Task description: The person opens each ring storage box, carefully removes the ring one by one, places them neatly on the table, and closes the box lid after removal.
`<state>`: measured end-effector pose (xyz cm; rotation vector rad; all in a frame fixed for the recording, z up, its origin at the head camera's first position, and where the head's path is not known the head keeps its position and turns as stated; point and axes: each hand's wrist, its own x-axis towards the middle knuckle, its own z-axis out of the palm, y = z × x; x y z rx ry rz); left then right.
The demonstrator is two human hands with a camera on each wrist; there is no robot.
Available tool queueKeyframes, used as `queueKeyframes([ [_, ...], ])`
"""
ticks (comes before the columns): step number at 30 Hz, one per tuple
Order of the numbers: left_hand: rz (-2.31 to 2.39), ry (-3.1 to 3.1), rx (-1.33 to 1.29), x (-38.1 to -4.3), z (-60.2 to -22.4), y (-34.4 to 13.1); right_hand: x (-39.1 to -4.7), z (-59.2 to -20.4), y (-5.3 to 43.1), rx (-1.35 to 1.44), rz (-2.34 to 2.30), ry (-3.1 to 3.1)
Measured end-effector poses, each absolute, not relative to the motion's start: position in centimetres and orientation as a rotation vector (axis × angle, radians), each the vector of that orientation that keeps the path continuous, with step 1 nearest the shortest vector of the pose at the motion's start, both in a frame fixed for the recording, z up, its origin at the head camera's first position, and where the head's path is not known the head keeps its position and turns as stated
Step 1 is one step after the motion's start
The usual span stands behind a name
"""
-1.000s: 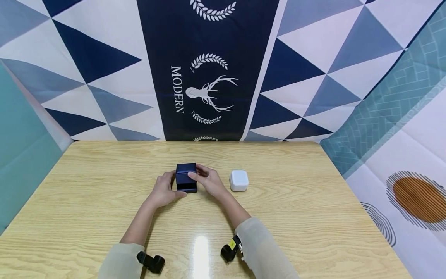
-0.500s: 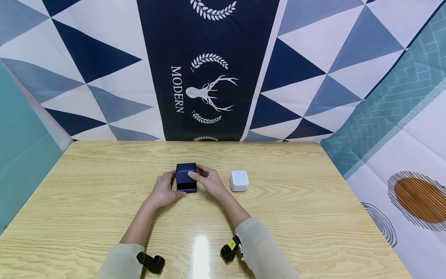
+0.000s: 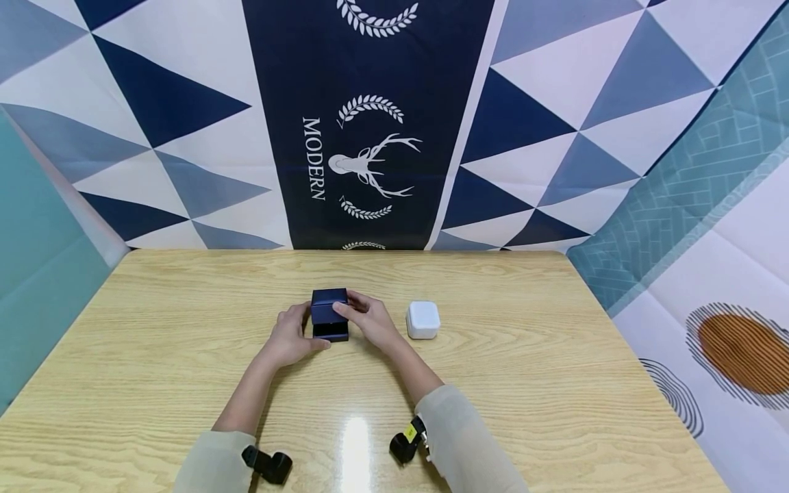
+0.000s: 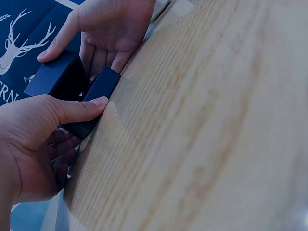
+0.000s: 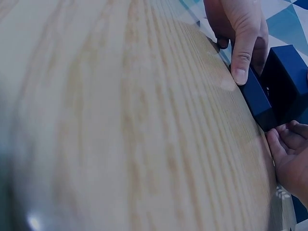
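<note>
A small dark blue jewelry box (image 3: 329,313) stands on the wooden table, its hinged lid (image 4: 54,76) part-way open towards the person. My left hand (image 3: 290,337) holds the base (image 4: 105,83) from the left, thumb against its front edge. From the right, my right hand (image 3: 374,324) grips the box, with the thumb on the lid's top edge and the other fingers along the side. A tiny bright spot shows in the dark gap between lid and base in both wrist views; what it is I cannot tell.
A white rounded cube (image 3: 423,320) sits on the table (image 3: 524,383) to the right of the right hand. Patterned cloth (image 3: 370,123) hangs behind the table's far edge. Black wrist cameras (image 3: 271,467) are strapped at both sleeves.
</note>
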<state>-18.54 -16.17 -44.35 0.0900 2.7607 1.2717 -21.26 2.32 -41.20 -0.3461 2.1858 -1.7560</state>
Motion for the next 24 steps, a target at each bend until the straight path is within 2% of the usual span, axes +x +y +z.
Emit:
queueKeyframes([
  [24,1.276,2.758,0.083,-18.56,-44.42,-16.17,-21.43,-41.46,2.15,-0.337,-1.799,2.161],
])
